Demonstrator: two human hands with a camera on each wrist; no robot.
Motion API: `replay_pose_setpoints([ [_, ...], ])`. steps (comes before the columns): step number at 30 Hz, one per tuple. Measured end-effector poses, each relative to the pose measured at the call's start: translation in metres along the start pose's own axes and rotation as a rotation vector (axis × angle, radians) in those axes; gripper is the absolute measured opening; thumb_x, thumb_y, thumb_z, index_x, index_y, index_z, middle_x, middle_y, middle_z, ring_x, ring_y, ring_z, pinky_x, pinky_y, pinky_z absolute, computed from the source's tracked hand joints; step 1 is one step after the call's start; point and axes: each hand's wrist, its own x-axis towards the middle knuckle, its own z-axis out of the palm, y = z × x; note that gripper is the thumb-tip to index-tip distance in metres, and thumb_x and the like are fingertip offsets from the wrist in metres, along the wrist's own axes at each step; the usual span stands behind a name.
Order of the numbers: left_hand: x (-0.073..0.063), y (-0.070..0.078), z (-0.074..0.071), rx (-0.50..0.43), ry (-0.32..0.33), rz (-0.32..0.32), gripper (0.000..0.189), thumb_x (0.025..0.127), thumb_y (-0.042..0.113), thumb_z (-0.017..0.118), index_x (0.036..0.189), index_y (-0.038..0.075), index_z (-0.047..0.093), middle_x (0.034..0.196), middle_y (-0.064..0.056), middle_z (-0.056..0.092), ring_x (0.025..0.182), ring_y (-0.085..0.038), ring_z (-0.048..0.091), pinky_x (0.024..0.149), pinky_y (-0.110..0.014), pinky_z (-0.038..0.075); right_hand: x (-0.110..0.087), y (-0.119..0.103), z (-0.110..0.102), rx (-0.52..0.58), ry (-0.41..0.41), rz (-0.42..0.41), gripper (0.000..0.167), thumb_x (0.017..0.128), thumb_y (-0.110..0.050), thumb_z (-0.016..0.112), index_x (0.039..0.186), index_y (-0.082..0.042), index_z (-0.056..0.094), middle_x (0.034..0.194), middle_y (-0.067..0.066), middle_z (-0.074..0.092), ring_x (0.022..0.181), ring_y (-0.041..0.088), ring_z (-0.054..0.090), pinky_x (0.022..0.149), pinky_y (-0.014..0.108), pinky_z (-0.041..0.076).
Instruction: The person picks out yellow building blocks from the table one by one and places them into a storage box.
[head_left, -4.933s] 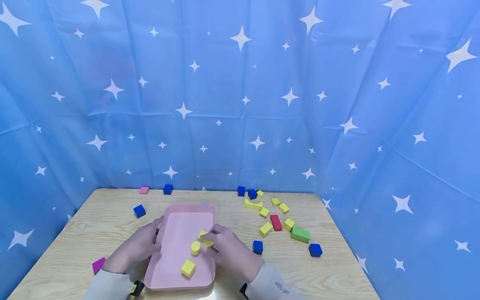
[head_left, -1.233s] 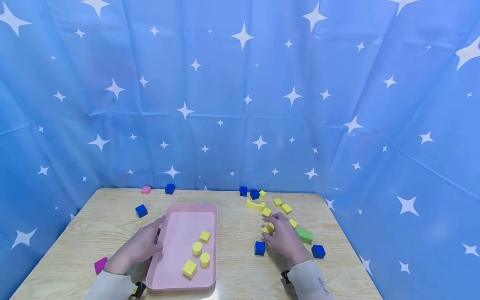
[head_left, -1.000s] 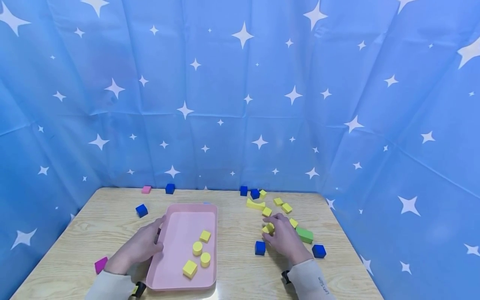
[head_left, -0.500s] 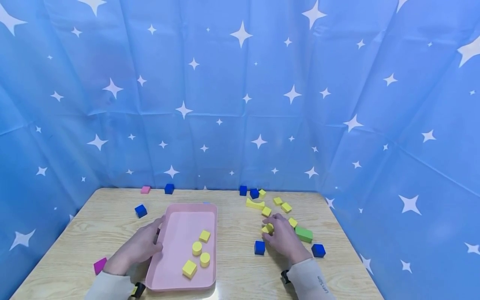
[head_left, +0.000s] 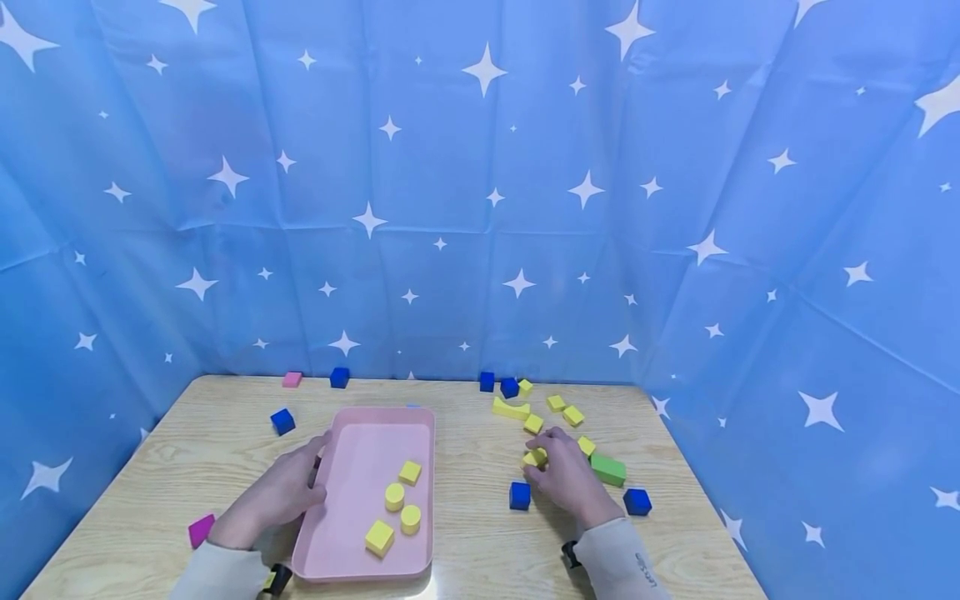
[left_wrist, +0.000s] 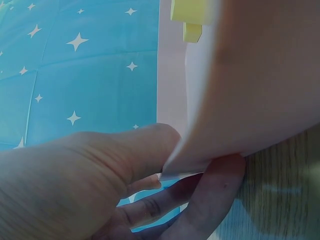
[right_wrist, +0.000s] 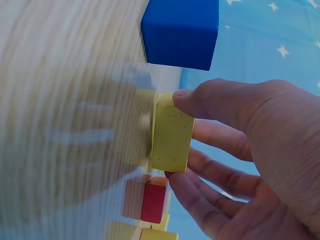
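My left hand (head_left: 276, 492) grips the left rim of a pink tray (head_left: 352, 475); in the left wrist view the thumb lies over the rim and a finger under it. In the tray are a yellow cube (head_left: 379, 538), a smaller yellow block (head_left: 409, 472) and two yellow cylinders (head_left: 394, 497). To the right, my right hand (head_left: 567, 475) pinches a yellow block (right_wrist: 172, 135) low at the tabletop, thumb on one end and a finger at the other. A red block (right_wrist: 154, 202) shows beyond it in the right wrist view, hidden behind the hand from above.
Beside the right hand are a blue cube (head_left: 520, 496), a green block (head_left: 608, 469) and another blue cube (head_left: 637, 502). Several yellow blocks and a yellow arched piece (head_left: 511, 408) lie behind it. On the left are a magenta block (head_left: 201, 530) and a blue cube (head_left: 282, 422).
Since the oldest frame my right hand has let go of a yellow cylinder in the tray and moved right to a yellow block. Over the last second both hands stay nearly still.
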Motion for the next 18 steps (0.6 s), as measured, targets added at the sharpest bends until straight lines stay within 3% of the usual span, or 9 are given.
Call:
replay_pose_setpoints([
  [18, -0.001, 0.0019, 0.0, 0.03, 0.015, 0.009, 0.091, 0.096, -0.003, 0.079, 0.174, -0.015, 0.034, 0.154, -0.035, 0.069, 0.129, -0.038, 0.078, 0.105, -0.054, 0.072, -0.0029, -0.0069, 0.0016, 0.002, 0.018, -0.013, 0.034, 0.1, -0.016, 0.093, 0.132, -0.006, 0.086, 0.138, 0.014, 0.076, 0.113, 0.023, 0.075, 0.094, 0.043, 0.073],
])
